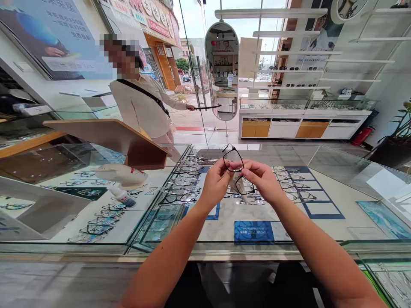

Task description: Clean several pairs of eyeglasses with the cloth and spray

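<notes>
A pair of dark-framed eyeglasses (237, 152) is held up above the glass display counter (221, 233), one lens rim higher than the other. My left hand (219, 182) pinches the frame from the left, near the upper rim. From the right, my right hand (262, 179) has its fingers closed on the same frame near the bridge. Something pale, perhaps a cloth (243, 190), shows below my fingers; its exact shape is unclear. Rows of eyeglasses (180, 197) lie in the case beneath and to the left of my hands.
A white bottle (122, 196) and a beige object (120, 174) rest on the left counter near a wooden stand (128, 139). Beyond it stands a person (144, 102) holding a dark stick. An oval mirror (222, 70) and shelves (292, 53) are farther back.
</notes>
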`<move>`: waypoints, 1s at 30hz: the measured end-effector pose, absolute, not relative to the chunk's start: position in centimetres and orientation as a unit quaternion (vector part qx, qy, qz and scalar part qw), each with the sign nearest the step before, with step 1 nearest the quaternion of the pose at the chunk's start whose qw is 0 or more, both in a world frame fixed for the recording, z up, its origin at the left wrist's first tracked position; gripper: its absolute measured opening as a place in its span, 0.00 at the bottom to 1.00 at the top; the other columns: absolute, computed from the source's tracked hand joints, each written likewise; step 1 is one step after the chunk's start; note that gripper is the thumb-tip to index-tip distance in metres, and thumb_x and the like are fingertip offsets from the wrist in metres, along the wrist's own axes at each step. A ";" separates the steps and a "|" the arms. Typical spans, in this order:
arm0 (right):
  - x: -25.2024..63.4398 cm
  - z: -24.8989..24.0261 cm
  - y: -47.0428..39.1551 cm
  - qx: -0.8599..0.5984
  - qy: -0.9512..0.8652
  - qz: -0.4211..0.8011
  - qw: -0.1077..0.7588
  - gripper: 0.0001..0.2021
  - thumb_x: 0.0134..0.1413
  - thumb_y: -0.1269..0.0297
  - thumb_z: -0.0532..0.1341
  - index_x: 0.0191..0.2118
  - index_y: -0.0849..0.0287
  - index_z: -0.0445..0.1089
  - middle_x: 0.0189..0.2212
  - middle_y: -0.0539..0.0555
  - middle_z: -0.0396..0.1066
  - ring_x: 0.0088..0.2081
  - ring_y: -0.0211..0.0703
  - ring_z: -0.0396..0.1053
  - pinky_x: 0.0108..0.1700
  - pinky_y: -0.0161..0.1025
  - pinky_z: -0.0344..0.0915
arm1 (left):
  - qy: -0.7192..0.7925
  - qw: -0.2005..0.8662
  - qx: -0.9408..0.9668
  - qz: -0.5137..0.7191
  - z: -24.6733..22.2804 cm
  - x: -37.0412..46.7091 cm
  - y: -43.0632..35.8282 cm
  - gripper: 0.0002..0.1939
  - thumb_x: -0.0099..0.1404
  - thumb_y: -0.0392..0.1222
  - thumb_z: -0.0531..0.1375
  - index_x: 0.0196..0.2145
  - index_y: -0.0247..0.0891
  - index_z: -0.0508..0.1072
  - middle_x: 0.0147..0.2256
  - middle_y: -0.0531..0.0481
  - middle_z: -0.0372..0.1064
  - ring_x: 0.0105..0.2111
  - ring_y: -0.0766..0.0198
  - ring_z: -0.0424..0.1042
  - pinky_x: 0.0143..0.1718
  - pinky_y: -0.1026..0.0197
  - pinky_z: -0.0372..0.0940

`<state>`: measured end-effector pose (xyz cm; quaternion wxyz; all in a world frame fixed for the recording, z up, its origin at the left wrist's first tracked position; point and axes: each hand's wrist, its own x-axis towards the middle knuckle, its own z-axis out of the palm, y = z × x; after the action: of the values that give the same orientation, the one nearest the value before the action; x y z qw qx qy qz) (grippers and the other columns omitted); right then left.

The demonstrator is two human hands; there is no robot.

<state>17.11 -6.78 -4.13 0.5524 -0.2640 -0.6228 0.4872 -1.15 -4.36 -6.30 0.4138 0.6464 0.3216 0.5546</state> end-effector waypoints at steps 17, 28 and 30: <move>16.9 -4.6 -6.2 -0.287 -0.524 0.527 0.605 0.17 0.55 0.43 0.76 0.32 0.51 0.81 0.49 0.56 0.85 0.51 0.54 0.79 0.59 0.51 0.73 | 0.328 0.554 0.578 0.501 -5.0 -1.4 -4.2 0.29 0.58 0.66 0.76 0.37 0.37 0.76 0.31 0.52 0.72 0.30 0.66 0.66 0.30 0.65 0.60; 17.8 -4.1 -5.7 -0.306 -0.428 0.560 0.640 0.18 0.47 0.47 0.80 0.30 0.52 0.77 0.48 0.56 0.83 0.50 0.51 0.78 0.51 0.45 0.76 | 0.332 0.546 0.537 0.551 -4.7 -2.2 -3.7 0.32 0.60 0.71 0.72 0.40 0.43 0.66 0.29 0.56 0.67 0.25 0.67 0.64 0.26 0.63 0.60; 17.7 -4.4 -5.5 -0.304 -0.417 0.573 0.636 0.19 0.45 0.46 0.81 0.31 0.52 0.77 0.45 0.55 0.83 0.48 0.50 0.78 0.49 0.44 0.76 | 0.338 0.528 0.556 0.546 -5.1 -1.8 -4.0 0.31 0.64 0.73 0.69 0.40 0.44 0.64 0.27 0.58 0.64 0.21 0.68 0.59 0.23 0.63 0.55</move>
<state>17.74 -5.49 -4.36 0.6359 -0.3044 -0.4173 0.5734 -1.80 -3.95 -5.12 0.5278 0.5563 0.3377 0.5459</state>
